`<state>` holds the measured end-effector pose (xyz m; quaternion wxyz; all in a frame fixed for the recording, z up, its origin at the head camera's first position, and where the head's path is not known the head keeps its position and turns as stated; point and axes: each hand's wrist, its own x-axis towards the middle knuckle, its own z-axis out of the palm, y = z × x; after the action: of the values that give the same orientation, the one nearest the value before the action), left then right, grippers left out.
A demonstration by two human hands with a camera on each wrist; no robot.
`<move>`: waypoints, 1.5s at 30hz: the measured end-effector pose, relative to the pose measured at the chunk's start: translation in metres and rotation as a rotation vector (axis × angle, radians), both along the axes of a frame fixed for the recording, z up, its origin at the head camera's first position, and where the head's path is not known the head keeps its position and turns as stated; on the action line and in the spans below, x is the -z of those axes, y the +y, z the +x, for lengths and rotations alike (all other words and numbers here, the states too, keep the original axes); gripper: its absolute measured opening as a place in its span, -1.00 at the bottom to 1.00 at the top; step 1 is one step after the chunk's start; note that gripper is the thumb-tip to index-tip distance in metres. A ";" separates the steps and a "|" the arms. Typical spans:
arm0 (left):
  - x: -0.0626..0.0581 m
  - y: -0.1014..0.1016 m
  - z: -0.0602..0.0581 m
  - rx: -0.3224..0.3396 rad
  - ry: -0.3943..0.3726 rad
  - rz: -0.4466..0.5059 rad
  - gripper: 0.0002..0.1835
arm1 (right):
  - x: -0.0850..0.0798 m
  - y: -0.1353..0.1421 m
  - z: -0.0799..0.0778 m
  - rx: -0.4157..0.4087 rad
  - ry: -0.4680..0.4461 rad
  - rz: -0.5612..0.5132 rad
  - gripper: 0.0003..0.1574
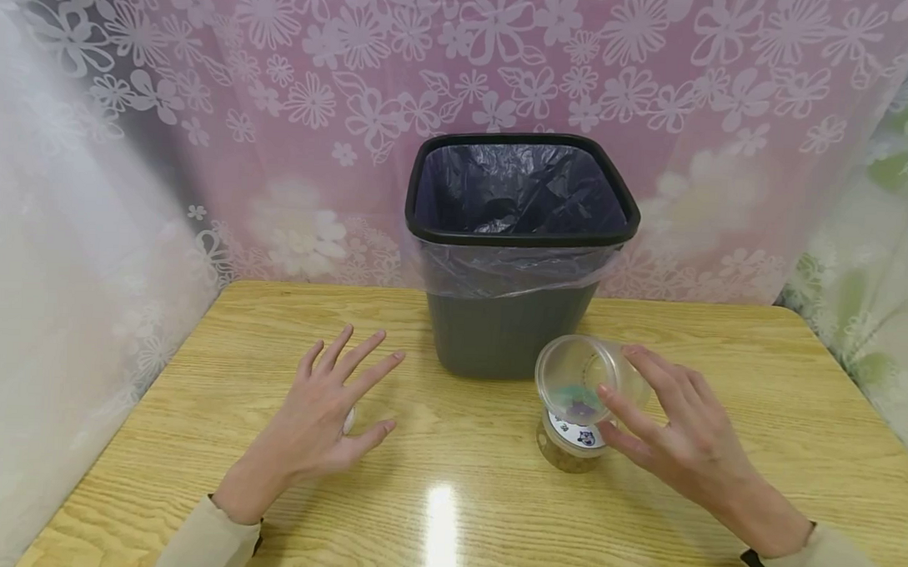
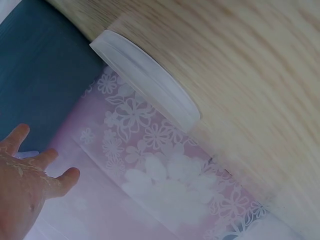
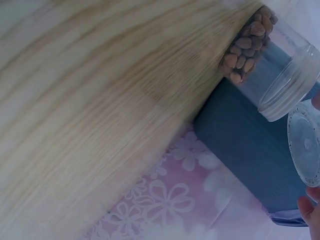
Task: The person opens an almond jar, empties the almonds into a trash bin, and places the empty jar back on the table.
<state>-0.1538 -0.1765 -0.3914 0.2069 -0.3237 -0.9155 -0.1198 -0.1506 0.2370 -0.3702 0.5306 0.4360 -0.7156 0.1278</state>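
Gripping hand: I have the right hand (image 1: 689, 438) curled round a clear container (image 1: 574, 371), tilted just above the almond jar (image 3: 248, 46).
Spread hand: the left hand (image 1: 321, 421) holds nothing, well apart from the right, near a white lid (image 2: 147, 80).
Lined bin (image 1: 508, 331): upright behind the almond jar.
Done: lid lying loose on the table (image 1: 448, 450), container raised; I'd judge us midway.
Remaining: container not yet set down, lid not on it.
Container's contents: I cannot tell.
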 end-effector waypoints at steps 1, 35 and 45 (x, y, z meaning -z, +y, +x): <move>0.000 0.000 0.000 -0.003 -0.004 0.000 -0.14 | 0.000 -0.001 0.000 -0.003 -0.001 0.000 -0.62; 0.006 -0.024 -0.001 -0.095 -0.049 0.031 -0.18 | 0.011 -0.036 -0.005 -0.025 -0.040 0.067 -0.58; 0.005 -0.029 -0.001 -0.114 -0.073 0.037 -0.16 | 0.014 -0.054 -0.008 -0.059 -0.078 0.063 -0.59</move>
<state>-0.1552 -0.2053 -0.3966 0.1860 -0.2624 -0.9370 -0.1364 -0.1583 0.1829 -0.3847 0.4845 0.4681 -0.7261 0.1375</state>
